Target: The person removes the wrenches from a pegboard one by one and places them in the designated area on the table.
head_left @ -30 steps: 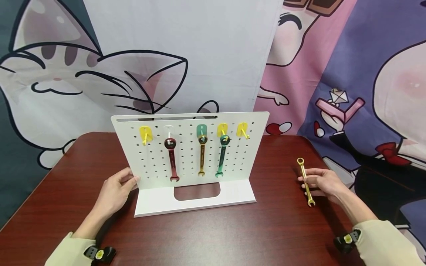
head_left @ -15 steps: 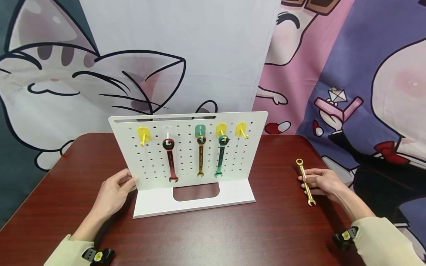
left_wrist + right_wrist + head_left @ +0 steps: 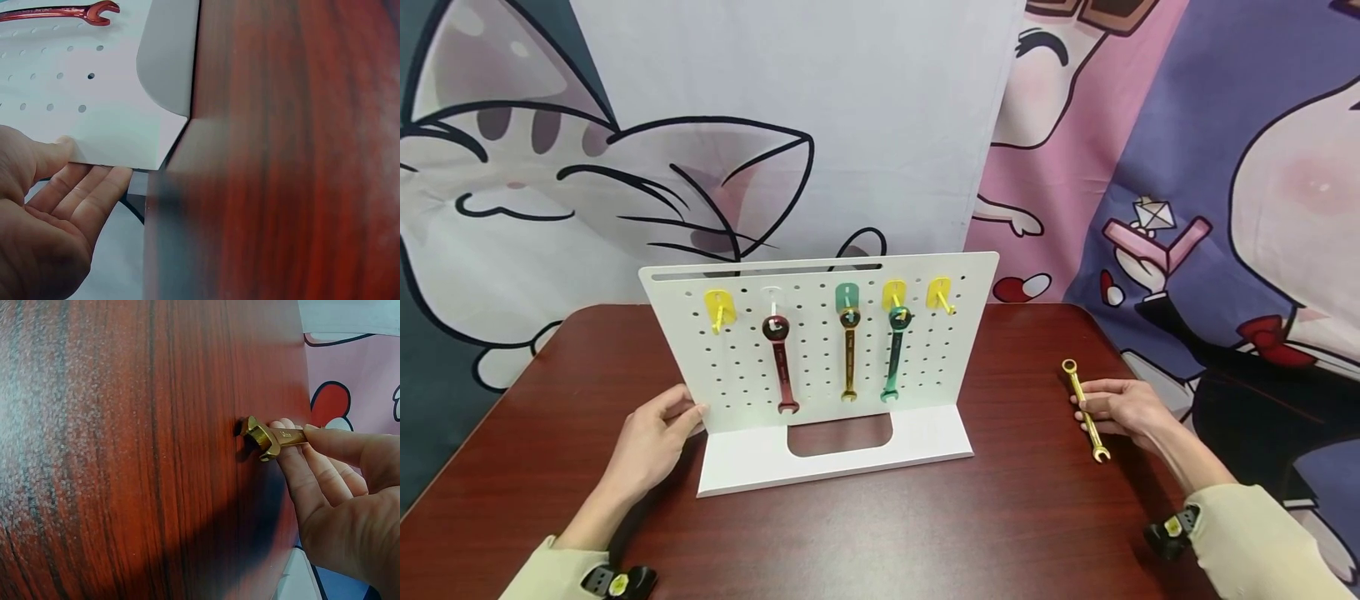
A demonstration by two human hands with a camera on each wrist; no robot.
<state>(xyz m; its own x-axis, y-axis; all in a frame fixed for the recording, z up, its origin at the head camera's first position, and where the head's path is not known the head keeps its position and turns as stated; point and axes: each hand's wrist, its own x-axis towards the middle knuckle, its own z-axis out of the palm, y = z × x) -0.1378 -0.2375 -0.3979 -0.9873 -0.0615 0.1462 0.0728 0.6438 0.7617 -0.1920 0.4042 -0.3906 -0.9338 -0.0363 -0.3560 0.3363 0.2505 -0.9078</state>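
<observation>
A white pegboard stand [image 3: 925, 367] is upright on the table, and my left hand [image 3: 647, 446] pinches its left edge near the bottom. In the left wrist view the thumb [image 3: 59, 153] lies on the board's front while the other fingers reach behind the edge. Off to the right, my right hand [image 3: 1131, 411] holds a gold combination wrench [image 3: 1094, 437] between thumb and fingers, its open end toward me. The right wrist view shows that open jaw end close above the tabletop. Hanging on the board are a red wrench [image 3: 782, 367], a gold wrench [image 3: 849, 358] and a green wrench [image 3: 893, 358].
Bare yellow hooks sit at the board's left [image 3: 719, 308] and right [image 3: 939, 293]. The three hung wrenches are on a clear, a green and a yellow hook. The stand's base [image 3: 737, 458] has a cut-out. Behind the brown table [image 3: 880, 533] hangs a cartoon-printed cloth [image 3: 910, 125].
The head view has shifted slightly, so the whole scene sits a little further left. Both hands keep the same holds on the pegboard and the gold wrench.
</observation>
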